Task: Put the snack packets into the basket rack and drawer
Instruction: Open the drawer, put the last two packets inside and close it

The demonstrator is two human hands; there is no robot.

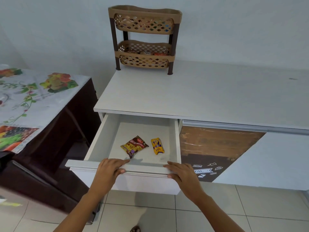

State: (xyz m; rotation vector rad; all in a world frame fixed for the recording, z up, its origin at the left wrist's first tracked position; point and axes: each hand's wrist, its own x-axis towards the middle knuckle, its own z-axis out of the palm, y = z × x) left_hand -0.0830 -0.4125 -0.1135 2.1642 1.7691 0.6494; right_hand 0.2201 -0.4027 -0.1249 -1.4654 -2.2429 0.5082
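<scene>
Left hand [109, 169] and right hand [181, 171] rest on the front rim of the open drawer [100, 141] — fingers flat, holding no packet. Inside: brown snack packet [133, 145] left, yellow packet [157, 146] just beside it, apart. Basket rack [144, 39] on the desk [200, 94] behind — packets in both tiers.

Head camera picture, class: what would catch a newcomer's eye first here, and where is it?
The open white drawer at centre, with a brown snack packet and a yellow packet lying apart on its floor. The left hand and right hand rest on its front edge. Behind, a tan two-tier basket rack stands on the countertop.
</scene>
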